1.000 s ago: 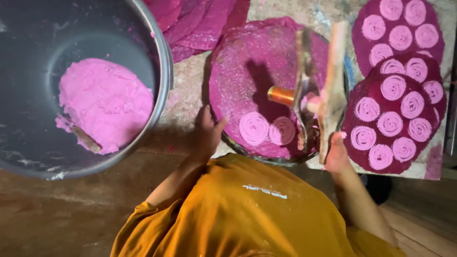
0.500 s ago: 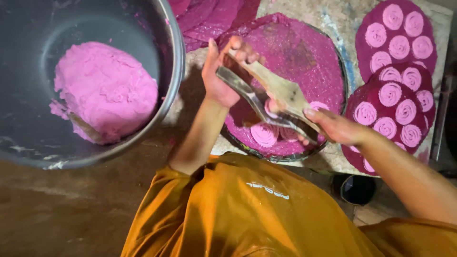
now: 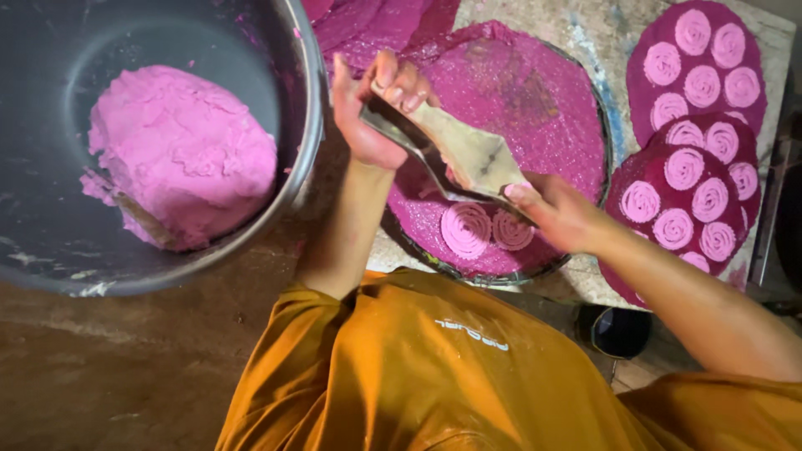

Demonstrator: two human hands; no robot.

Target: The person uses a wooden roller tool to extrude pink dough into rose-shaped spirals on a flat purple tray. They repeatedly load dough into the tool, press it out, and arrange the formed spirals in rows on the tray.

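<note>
I see my left hand (image 3: 368, 108) and right hand (image 3: 555, 213) both closed on the metal press (image 3: 455, 154), mid-frame over the pink tray (image 3: 576, 100), so squeezing another pink swirl (image 3: 466, 230) needs steady aim.

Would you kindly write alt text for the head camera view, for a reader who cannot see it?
Seen from above, a person in an orange shirt holds a metal press tool with the left hand and right hand over a round pink tray bearing two pink dough spirals. A large metal bowl of pink dough sits left; filled trays lie right.
</note>
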